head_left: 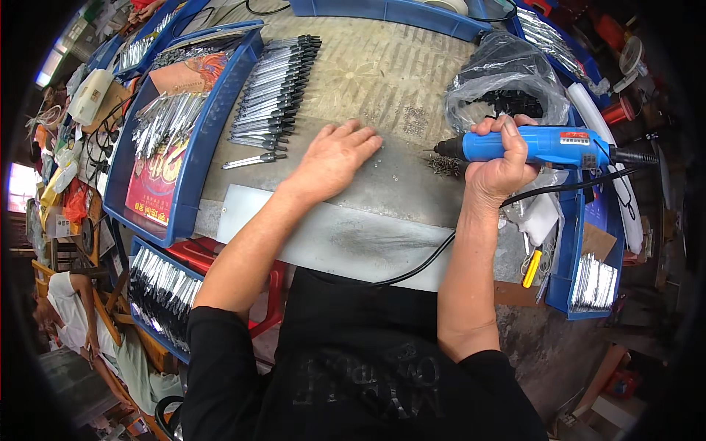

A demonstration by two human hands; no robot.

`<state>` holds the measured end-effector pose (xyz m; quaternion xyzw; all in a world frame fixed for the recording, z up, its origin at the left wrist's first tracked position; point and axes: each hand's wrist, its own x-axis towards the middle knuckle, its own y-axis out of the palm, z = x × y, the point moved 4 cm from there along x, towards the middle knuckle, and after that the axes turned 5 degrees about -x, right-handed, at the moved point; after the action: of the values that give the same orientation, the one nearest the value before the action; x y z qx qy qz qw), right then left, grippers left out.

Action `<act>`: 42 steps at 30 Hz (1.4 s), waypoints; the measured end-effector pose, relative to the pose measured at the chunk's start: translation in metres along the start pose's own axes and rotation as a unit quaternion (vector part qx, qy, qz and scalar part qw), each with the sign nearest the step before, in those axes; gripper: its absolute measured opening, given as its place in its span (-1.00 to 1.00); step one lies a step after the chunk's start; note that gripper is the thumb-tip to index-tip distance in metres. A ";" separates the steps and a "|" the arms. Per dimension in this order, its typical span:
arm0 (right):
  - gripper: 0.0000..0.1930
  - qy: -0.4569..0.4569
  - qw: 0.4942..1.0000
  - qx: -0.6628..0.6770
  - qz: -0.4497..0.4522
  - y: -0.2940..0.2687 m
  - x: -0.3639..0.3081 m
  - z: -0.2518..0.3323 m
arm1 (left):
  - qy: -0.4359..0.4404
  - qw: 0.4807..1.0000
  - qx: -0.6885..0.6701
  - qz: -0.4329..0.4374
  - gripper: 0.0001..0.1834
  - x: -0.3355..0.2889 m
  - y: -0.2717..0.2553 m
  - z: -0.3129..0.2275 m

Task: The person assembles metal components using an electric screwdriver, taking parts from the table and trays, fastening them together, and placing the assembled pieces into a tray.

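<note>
Screws [382, 158], very small and scattered, are seen on the worn grey worktop [382, 81], and the blue electric screwdriver [540, 145] is taken here as the landmark. The screwdriver is held level by the right hand [500, 165], whose fingers are wrapped tightly around the body, with the black tip pointing to the person's left. Just below this tip a small dark heap of screws [443, 166] is lying. Further to the left of the tip, the left hand [334, 158] is laid flat on the worktop, palm down, with the fingers slightly spread, over the loose screws.

It is judged that the step in hand is the picking of one screw from the table, between two driving actions. For the next move, a fine pinch of thumb and forefinger would be needed, and the screw must be brought to the tip, which must be kept steady.

Far to the left of the screwdriver, a row of finished metal pieces with black handles [273, 92] is arranged, and one single piece [254, 159] is placed below the row. Beyond them a blue tray [197, 140] with shiny parts is standing. Behind the screwdriver, a clear plastic bag [507, 77] with black parts is found. The black cable [441, 253] runs from the tool's rear, below it and across a pale metal sheet [346, 239]. The room is a crowded workshop; another person [70, 309] is sitting at the far lower left.
</note>
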<state>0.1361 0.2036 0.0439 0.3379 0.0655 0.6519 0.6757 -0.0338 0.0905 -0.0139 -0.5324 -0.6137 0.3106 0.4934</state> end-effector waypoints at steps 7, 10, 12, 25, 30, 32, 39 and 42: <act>-0.68 0.002 1.000 0.007 0.008 0.000 0.000 0.001 | 0.007 0.994 0.069 0.083 -0.61 -0.007 -0.011 -0.007; -0.68 0.007 1.000 0.009 0.006 0.002 -0.001 0.001 | -0.022 0.992 0.044 -0.113 -0.69 -0.011 -0.033 0.008; -0.67 0.009 1.000 0.013 0.009 0.002 -0.001 0.000 | -0.045 0.995 0.048 -0.075 -0.62 -0.016 -0.027 0.019; -0.68 0.009 1.000 0.009 0.013 0.000 -0.001 -0.001 | -0.040 0.995 0.083 0.048 -0.52 -0.035 -0.016 -0.004; -0.67 0.014 1.000 0.013 0.015 0.002 -0.001 -0.001 | -0.088 0.991 0.093 0.042 -0.53 -0.040 -0.023 0.002; -0.67 0.017 1.000 0.013 0.016 0.004 -0.002 -0.001 | -0.092 0.992 0.076 0.032 -0.52 -0.040 -0.025 -0.002; -0.68 0.019 1.000 0.015 0.011 0.001 -0.001 -0.001 | -0.048 0.995 0.072 0.043 -0.51 -0.041 -0.017 -0.011; -0.68 0.011 1.000 0.007 0.018 0.004 -0.003 0.000 | -0.046 0.997 0.046 0.044 -0.51 -0.043 -0.017 -0.008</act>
<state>0.1321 0.2005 0.0447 0.3360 0.0712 0.6675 0.6606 -0.0351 0.0438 -0.0075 -0.5207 -0.5971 0.3837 0.4745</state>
